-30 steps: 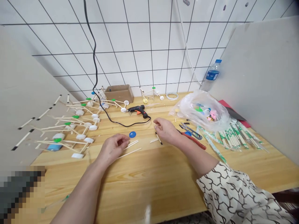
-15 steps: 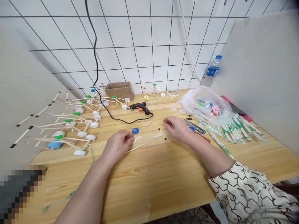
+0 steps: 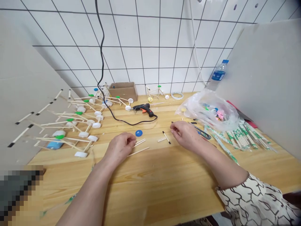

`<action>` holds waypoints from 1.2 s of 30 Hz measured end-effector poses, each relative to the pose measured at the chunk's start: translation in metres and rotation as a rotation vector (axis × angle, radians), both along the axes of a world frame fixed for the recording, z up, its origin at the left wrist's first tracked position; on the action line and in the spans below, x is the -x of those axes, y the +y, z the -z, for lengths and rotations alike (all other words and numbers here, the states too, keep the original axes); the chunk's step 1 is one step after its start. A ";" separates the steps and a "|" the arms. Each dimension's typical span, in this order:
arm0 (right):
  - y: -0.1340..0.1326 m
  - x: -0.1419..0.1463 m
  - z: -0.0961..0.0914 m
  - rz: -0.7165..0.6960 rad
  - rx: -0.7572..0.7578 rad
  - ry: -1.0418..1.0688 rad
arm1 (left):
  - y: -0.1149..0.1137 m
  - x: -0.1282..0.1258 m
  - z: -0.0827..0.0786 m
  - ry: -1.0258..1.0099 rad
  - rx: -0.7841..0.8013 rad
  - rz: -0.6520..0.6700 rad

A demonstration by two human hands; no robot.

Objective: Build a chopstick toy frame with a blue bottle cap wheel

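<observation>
My left hand (image 3: 120, 147) rests on the table with fingers curled together at the ends of short pale wooden sticks (image 3: 140, 142); whether it grips them is hidden. A longer stick (image 3: 139, 152) lies just below, partly under the hand. Above the fingertips is a round blue plastic cap (image 3: 139, 133). My right hand (image 3: 184, 133) is closed, thumb against the fingers, with a tiny dark tip showing at them. To its left, a black-ended stick (image 3: 166, 137) lies beside short pale pieces (image 3: 161, 140). Scissors-like blue-handled snips (image 3: 204, 134) are partly behind the right hand.
A black glue gun (image 3: 144, 109) with its cord lies at mid-table. Stick frames with white wheels (image 3: 83, 134) crowd the left. Behind are a cardboard box (image 3: 123, 92) and a tape roll (image 3: 177, 95). On the right are a plastic bag (image 3: 199, 106), wrapped sticks (image 3: 249, 135) and a bottle (image 3: 218, 75).
The whole view has shifted slightly, moving things to the right. My right hand has moved a little away from the black-ended stick, and a dark tip now shows at its fingers. My left hand stays by the sticks.
</observation>
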State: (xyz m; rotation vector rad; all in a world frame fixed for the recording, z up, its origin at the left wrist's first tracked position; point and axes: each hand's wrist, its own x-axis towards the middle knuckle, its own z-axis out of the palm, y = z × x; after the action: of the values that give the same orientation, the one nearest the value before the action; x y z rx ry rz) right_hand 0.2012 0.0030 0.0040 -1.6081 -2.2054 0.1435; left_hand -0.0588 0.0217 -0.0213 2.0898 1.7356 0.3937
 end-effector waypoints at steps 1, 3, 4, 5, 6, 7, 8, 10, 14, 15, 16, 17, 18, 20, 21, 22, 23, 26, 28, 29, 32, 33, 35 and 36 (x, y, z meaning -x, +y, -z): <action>-0.002 0.000 0.001 -0.007 0.001 -0.009 | 0.000 0.000 0.001 -0.007 0.004 0.001; -0.006 0.002 0.002 -0.012 0.015 -0.024 | 0.001 0.001 0.003 -0.015 0.008 -0.002; -0.009 0.002 0.003 -0.011 0.026 -0.029 | 0.001 0.001 0.004 -0.018 0.008 -0.001; -0.011 0.002 0.003 -0.008 0.037 -0.032 | 0.001 0.001 0.004 -0.020 0.007 -0.001; -0.012 0.002 0.004 -0.001 0.046 -0.032 | 0.002 0.000 0.005 -0.022 0.005 0.001; -0.014 0.001 0.005 0.005 0.052 -0.029 | 0.002 0.000 0.005 -0.025 0.002 0.002; -0.015 0.000 0.005 0.009 0.056 -0.025 | 0.002 0.000 0.006 -0.028 -0.002 0.002; -0.016 -0.002 0.007 0.007 0.054 -0.024 | 0.003 0.000 0.006 -0.029 -0.008 -0.002; -0.017 -0.006 0.010 -0.017 0.033 -0.058 | 0.003 0.001 0.008 -0.018 -0.013 0.002; -0.017 -0.006 0.011 -0.018 0.036 -0.074 | 0.002 0.001 0.008 -0.014 -0.013 0.006; -0.018 -0.005 0.011 -0.018 0.046 -0.090 | 0.002 0.001 0.007 -0.010 -0.012 0.009; -0.018 -0.005 0.011 -0.017 0.060 -0.105 | 0.002 0.000 0.007 -0.008 -0.010 0.011; -0.018 -0.004 0.011 -0.016 0.075 -0.119 | 0.002 0.000 0.006 -0.007 -0.007 0.012; -0.019 -0.002 0.010 -0.017 0.104 -0.141 | 0.002 -0.001 0.005 -0.009 -0.004 0.012; -0.020 0.000 0.008 -0.015 0.120 -0.151 | 0.001 -0.002 0.004 -0.011 -0.008 0.010; -0.020 0.001 0.007 -0.010 0.141 -0.161 | 0.001 -0.002 0.003 -0.012 -0.016 0.010; -0.021 0.002 0.005 -0.004 0.166 -0.169 | 0.001 -0.002 0.002 -0.010 -0.024 0.012; -0.022 0.004 0.000 0.011 0.240 -0.184 | 0.000 -0.003 0.001 0.006 -0.038 0.019; -0.022 0.005 -0.002 0.014 0.266 -0.192 | 0.000 -0.003 0.000 0.020 -0.033 0.023; -0.023 0.005 -0.002 0.013 0.273 -0.196 | -0.001 -0.003 0.000 0.025 -0.030 0.021; -0.023 0.005 0.002 -0.007 0.270 -0.197 | -0.002 -0.003 0.000 0.036 -0.037 0.024; -0.023 0.004 0.004 -0.017 0.262 -0.196 | -0.002 -0.003 0.000 0.038 -0.041 0.026; -0.024 0.003 0.007 -0.034 0.247 -0.198 | -0.002 -0.003 0.001 0.041 -0.046 0.029; -0.024 0.003 0.009 -0.038 0.242 -0.201 | -0.002 -0.003 0.001 0.040 -0.046 0.028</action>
State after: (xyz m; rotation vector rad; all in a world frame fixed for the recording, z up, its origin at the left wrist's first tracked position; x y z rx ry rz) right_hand 0.1981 -0.0211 -0.0051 -1.7757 -2.4517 0.2802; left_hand -0.0554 0.0197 -0.0222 2.1660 1.7337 0.3897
